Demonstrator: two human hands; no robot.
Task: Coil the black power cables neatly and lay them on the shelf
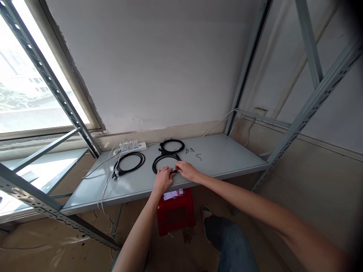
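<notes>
Both hands work at the near edge of a coiled black cable (pixel 155 161) lying on the grey shelf. My left hand (pixel 164 178) is closed over the coil's front, thumb toward the right. My right hand (pixel 185 170) pinches at the coil's right front beside it; whatever small piece lies between its fingertips is hidden. Behind this coil, nearly touching it, lies a second black cable coil (pixel 183 145). A third coil with plug ends, a black power cable (pixel 144 160), rests to the left. Several short black twist ties (pixel 199 156) are scattered to the right of the coils.
A white power strip (pixel 140 147) with plugs stands at the back left, its white cords (pixel 106 177) hanging over the front edge. Metal uprights (pixel 93 145) frame the shelf (pixel 227 155). Below is a red plastic stool (pixel 176 215). The wall closes off the back.
</notes>
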